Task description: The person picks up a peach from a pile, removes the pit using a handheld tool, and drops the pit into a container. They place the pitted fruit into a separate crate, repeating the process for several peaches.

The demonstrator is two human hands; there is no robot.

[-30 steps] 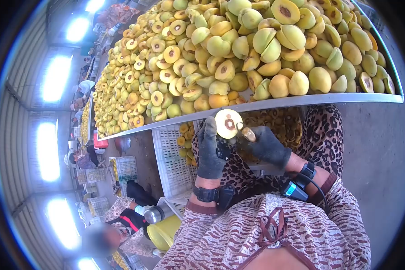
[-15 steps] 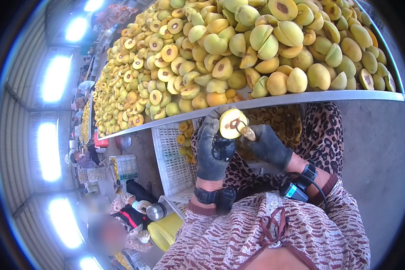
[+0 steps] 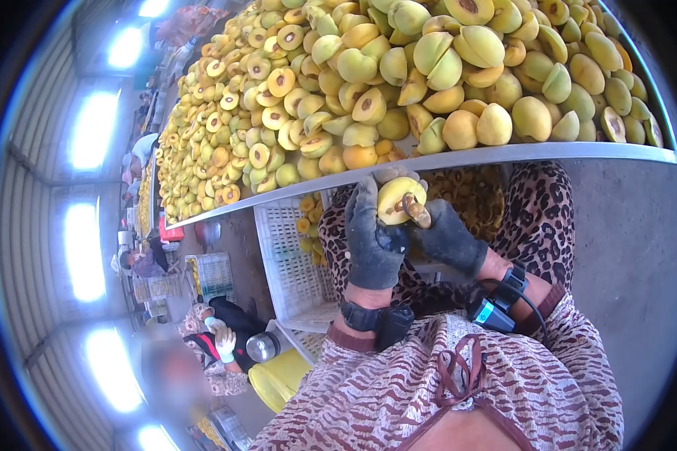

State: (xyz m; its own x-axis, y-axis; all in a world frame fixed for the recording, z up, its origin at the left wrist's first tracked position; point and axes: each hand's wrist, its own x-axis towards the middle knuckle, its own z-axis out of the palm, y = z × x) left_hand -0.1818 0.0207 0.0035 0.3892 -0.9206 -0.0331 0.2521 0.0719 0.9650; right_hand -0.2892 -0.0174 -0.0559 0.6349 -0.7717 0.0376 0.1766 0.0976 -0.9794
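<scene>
My left hand (image 3: 371, 244), in a dark glove, is closed around a yellow peach half (image 3: 391, 198), its cut face turned up toward me. My right hand (image 3: 453, 240), gloved as well, grips a pitting knife (image 3: 420, 216) by its short wooden handle. The tool's curved metal loop rests at the pit hollow in the middle of the cut face. Both hands are just below the metal rim (image 3: 429, 162) of a table heaped with halved and whole peaches (image 3: 357, 66).
Left of my legs stands a white plastic crate (image 3: 286, 259), with peach halves (image 3: 308, 229) beside it. Between my knees lies a container of brownish peach scraps (image 3: 466, 195). Farther left, a co-worker's gloved hand (image 3: 224, 342) shows near a yellow tub (image 3: 278, 379).
My left hand has shifted slightly right with the peach half, which is now tilted more. The pitting knife stays at its centre. The co-worker's hands have moved closer together.
</scene>
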